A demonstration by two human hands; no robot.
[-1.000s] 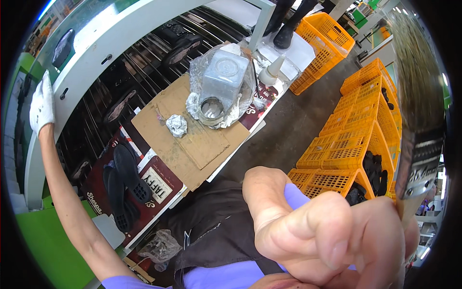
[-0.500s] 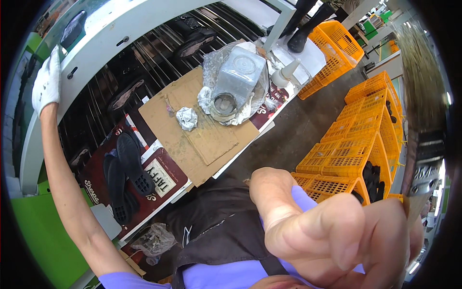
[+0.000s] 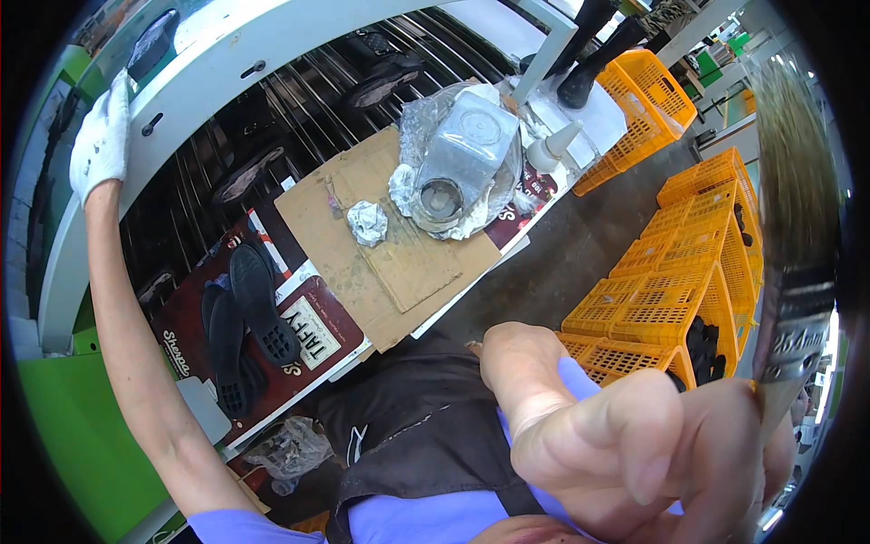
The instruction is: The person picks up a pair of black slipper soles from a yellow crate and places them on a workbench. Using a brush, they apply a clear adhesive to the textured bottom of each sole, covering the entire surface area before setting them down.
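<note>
My right hand [image 3: 625, 435] is close in front at the lower right, closed around the handle of a flat brush [image 3: 797, 172]. Its bristles point up and its metal band sits just above my fingers. At the far left, my left hand [image 3: 100, 140] wears a white glove. It lies with fingers stretched out along the white metal frame [image 3: 213, 77]. Dark shoe soles [image 3: 258, 304] overlap each other on the bench board, between my arms. A clear plastic container [image 3: 469, 136] lies tilted on crumpled plastic, its round mouth toward me.
Cardboard [image 3: 399, 263] covers part of the bench, with a crumpled white wad [image 3: 367, 223] on it. A white nozzle bottle [image 3: 553, 147] stands beyond. Dark boots [image 3: 603, 63] are at the back. Orange crates [image 3: 652, 299] line the right side. Dark footwear rests on metal rollers [image 3: 299, 109] behind the frame.
The view has shifted slightly, so bench and crates sit a little farther right. Both hands keep their places, my right still holding the brush.
</note>
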